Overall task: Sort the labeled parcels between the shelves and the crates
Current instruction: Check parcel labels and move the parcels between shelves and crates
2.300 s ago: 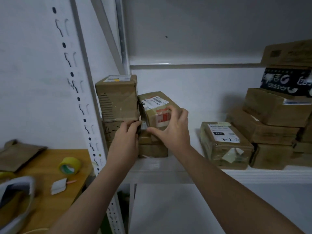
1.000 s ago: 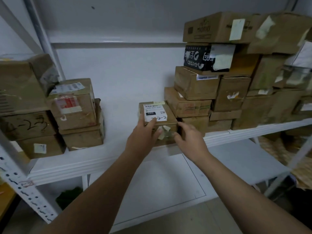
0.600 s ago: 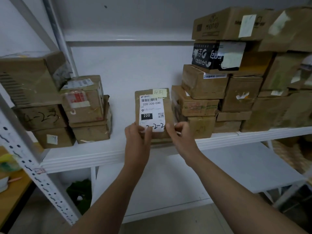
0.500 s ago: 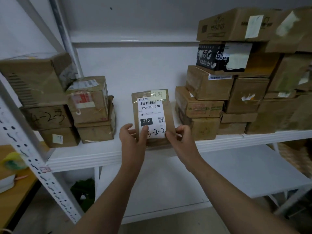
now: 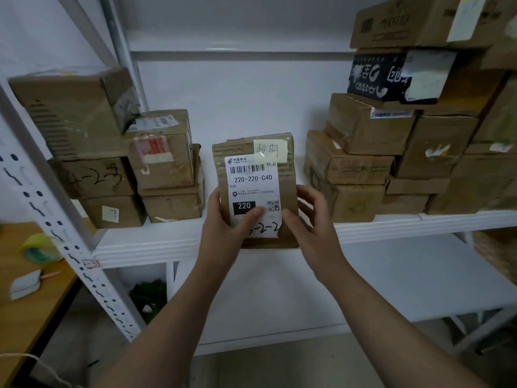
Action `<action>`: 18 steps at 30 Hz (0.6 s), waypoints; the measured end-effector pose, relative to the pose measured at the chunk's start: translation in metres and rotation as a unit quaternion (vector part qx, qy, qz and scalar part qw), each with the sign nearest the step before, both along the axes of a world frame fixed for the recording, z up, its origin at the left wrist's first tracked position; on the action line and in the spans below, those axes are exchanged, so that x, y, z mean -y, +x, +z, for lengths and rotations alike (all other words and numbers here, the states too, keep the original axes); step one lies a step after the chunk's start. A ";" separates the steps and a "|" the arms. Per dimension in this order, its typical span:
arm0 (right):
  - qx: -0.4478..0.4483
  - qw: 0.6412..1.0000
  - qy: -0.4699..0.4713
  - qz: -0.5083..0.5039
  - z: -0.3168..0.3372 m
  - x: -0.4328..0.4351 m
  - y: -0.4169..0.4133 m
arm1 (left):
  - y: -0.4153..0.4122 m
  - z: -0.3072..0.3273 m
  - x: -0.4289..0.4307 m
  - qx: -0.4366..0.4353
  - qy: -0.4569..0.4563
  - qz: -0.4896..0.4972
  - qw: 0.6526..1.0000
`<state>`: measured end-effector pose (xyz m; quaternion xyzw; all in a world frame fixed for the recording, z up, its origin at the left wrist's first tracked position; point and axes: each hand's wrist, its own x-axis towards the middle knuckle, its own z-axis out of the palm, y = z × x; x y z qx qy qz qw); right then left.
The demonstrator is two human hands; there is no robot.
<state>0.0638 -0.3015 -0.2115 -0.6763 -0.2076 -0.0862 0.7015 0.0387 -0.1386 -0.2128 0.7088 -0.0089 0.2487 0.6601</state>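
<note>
A small brown cardboard parcel [image 5: 286, 180] with a white label reading 220-220-C40 and a yellow note is tilted up, label facing me, just in front of the white shelf [image 5: 156, 242]. My left hand [image 5: 223, 228] grips its lower left edge, thumb across the label. My right hand [image 5: 310, 222] holds its lower right side, fingers curled behind it.
A stack of brown boxes [image 5: 112, 152] fills the shelf's left end and a taller pile [image 5: 405, 130] the right. A perforated shelf upright [image 5: 70, 247] slants at left. A wooden table [image 5: 25, 278] holds a tape roll [image 5: 37, 247]. A lower shelf [image 5: 391, 281] lies below.
My hands left the left stack, reached the labelled parcel lying flat on the shelf, tipped it upright and drew it toward me. The view came closer.
</note>
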 end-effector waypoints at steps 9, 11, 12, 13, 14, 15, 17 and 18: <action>-0.006 0.999 -0.001 -0.045 -0.007 0.002 -0.014 | -0.008 -0.007 0.011 -0.008 0.034 0.035 0.999; -0.015 0.998 0.007 -0.056 -0.009 0.005 -0.020 | -0.012 -0.007 0.015 -0.003 0.032 0.023 0.999; -0.016 0.998 0.010 -0.059 -0.011 0.007 -0.024 | -0.014 -0.007 0.018 0.000 0.034 0.015 0.999; -0.018 0.998 0.011 -0.062 -0.014 0.009 -0.028 | -0.017 -0.007 0.021 0.005 0.038 0.006 0.999; -0.023 0.998 0.012 -0.065 -0.017 0.012 -0.033 | -0.020 -0.007 0.024 0.011 0.043 -0.004 0.999; -0.030 0.997 0.014 -0.069 -0.020 0.016 -0.039 | -0.023 -0.007 0.028 0.015 0.050 -0.013 0.999; -0.044 0.995 0.016 -0.085 -0.028 0.026 -0.053 | -0.030 -0.009 0.037 0.023 0.061 -0.033 0.997; -0.048 0.994 0.013 -0.096 -0.030 0.033 -0.060 | -0.034 -0.012 0.044 0.024 0.065 -0.042 0.997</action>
